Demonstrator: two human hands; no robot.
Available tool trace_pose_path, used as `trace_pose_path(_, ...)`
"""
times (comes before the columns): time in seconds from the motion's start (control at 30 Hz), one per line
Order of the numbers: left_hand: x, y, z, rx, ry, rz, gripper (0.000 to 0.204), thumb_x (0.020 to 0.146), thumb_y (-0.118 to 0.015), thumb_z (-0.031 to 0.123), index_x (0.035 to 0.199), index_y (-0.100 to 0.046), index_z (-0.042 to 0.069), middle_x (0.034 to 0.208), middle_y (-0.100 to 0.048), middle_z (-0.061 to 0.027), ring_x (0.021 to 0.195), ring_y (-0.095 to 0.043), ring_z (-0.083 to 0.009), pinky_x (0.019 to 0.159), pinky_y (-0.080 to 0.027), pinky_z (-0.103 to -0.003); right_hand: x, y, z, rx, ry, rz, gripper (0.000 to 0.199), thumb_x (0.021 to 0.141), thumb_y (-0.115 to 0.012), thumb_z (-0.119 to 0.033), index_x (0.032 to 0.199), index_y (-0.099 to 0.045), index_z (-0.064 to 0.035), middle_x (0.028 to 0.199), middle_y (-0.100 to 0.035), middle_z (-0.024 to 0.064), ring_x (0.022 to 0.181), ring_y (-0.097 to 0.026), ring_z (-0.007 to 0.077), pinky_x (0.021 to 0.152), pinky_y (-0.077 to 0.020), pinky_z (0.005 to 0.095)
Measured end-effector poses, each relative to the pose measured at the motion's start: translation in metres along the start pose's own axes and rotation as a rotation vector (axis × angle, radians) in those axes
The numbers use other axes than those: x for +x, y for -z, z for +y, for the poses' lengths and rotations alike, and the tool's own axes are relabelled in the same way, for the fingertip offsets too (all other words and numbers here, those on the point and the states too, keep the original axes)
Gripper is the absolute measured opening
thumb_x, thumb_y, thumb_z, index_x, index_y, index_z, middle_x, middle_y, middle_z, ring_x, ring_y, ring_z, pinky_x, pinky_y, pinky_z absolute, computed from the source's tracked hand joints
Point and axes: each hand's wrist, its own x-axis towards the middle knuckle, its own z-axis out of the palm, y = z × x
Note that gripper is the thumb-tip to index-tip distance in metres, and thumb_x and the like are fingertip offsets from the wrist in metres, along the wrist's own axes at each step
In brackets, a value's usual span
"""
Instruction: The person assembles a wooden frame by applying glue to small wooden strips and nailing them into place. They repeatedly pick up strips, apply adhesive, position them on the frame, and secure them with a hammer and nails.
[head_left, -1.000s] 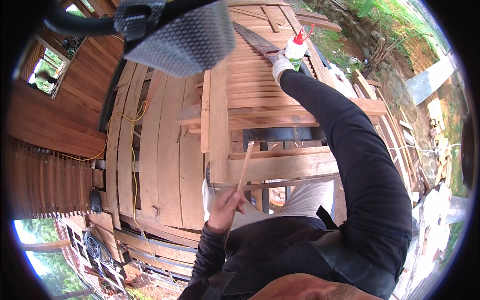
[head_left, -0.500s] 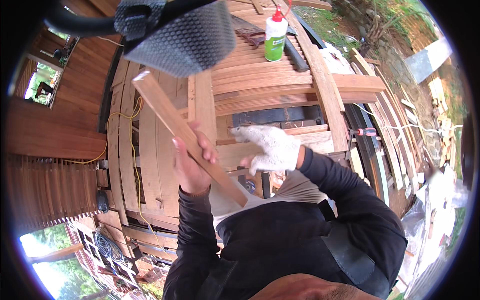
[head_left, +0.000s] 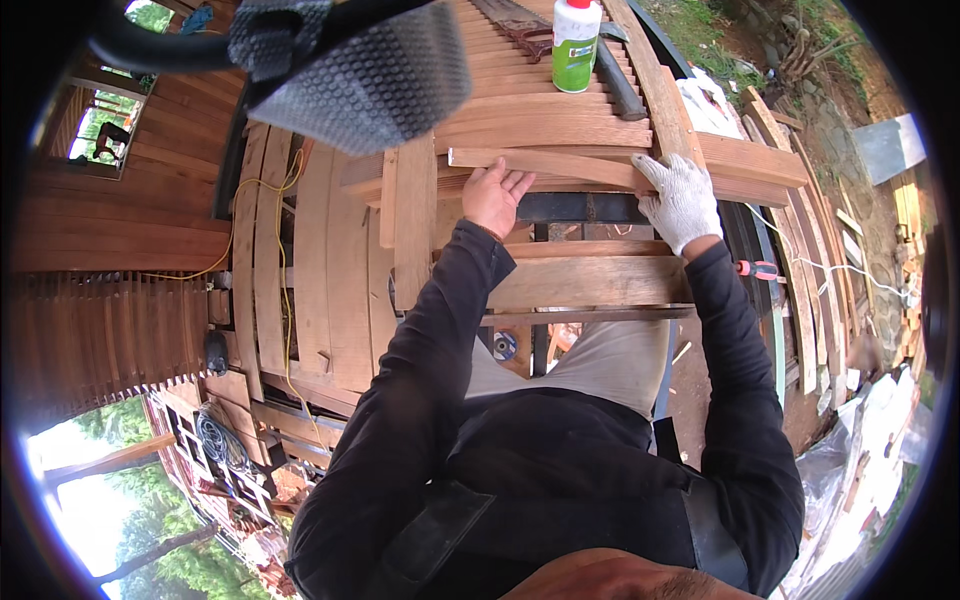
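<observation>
A wooden strip (head_left: pixel 575 167) lies crosswise in front of me, against a row of similar slats. At its left end, my bare left hand (head_left: pixel 492 198) holds it with the fingertips along its near side. My right hand (head_left: pixel 682 203), in a white knitted glove, grips the strip's right end beside a long upright board (head_left: pixel 660 95). Just past the strip stands a white and green bottle with a red cap (head_left: pixel 575 50). A hammer (head_left: pixel 620 85) rests to the right of the bottle, and a handsaw (head_left: pixel 515 28) lies to its left.
Nearer me, a wide plank (head_left: pixel 590 282) spans the frame above my legs. A red-handled tool (head_left: pixel 757 270) lies at the right. On the left, a yellow cord (head_left: pixel 285 260) runs over deck boards (head_left: pixel 315 250). A round disc (head_left: pixel 503 346) shows below the plank.
The strip has gone from slanting upright in my left hand to lying crosswise by the slats. My right hand has moved right and taken its other end.
</observation>
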Motion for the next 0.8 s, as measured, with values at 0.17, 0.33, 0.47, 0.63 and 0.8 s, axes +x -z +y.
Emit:
trace_pose_path(0.17,0.029,0.022,0.01,0.002,-0.01,0.003,0.028,0.112,-0.055,0.008,0.134,-0.045,-0.006,0.141,-0.052,-0.0224,0.138,-0.054,-0.0387,0.121,-0.049,-0.057,0.034,-0.045,0.002,-0.018,0.061,0.06,0.053,0.082,-0.079,-0.017,0.134,-0.071,-0.0238,0.112,-0.067,0.0082,0.112,-0.065,0.0311,0.097,-0.0488,0.0487)
trace_pose_path(0.33,0.038,0.033,0.008,0.011,-0.001,0.039,0.031,0.112,-0.054,0.009,0.136,-0.043,-0.007,0.145,-0.048,-0.0259,0.138,-0.053,-0.0404,0.12,-0.051,-0.056,0.04,-0.056,-0.002,0.018,0.053,0.024,0.05,0.083,-0.079,-0.017,0.132,-0.072,-0.0225,0.11,-0.068,0.0073,0.112,-0.065,0.0306,0.098,-0.0489,0.047)
trace_pose_path(0.47,0.043,0.04,0.007,0.045,-0.034,0.031,0.034,0.112,-0.055,0.01,0.137,-0.041,-0.008,0.144,-0.047,-0.0276,0.139,-0.052,-0.0415,0.118,-0.052,-0.055,0.042,-0.06,-0.002,0.058,0.054,0.009,0.049,0.084,-0.078,-0.017,0.132,-0.072,-0.0215,0.111,-0.068,0.0077,0.113,-0.065,0.0309,0.098,-0.0489,0.0467)
trace_pose_path(0.63,0.043,0.038,0.008,0.037,-0.043,0.074,0.035,0.112,-0.056,0.01,0.137,-0.04,-0.009,0.141,-0.048,-0.0273,0.139,-0.052,-0.0415,0.119,-0.053,-0.055,0.047,-0.065,0.003,0.041,0.078,0.022,0.047,0.085,-0.078,-0.018,0.132,-0.072,-0.0209,0.11,-0.068,0.0081,0.113,-0.065,0.0312,0.098,-0.0489,0.0463)
trace_pose_path(0.8,0.043,0.038,0.007,0.025,-0.047,0.072,0.033,0.111,-0.056,0.008,0.135,-0.039,-0.008,0.139,-0.048,-0.0278,0.139,-0.052,-0.0423,0.119,-0.052,-0.056,0.053,-0.066,0.004,0.026,0.081,0.002,0.045,0.085,-0.077,-0.017,0.13,-0.072,-0.0205,0.111,-0.068,0.008,0.113,-0.065,0.0312,0.098,-0.0489,0.0463)
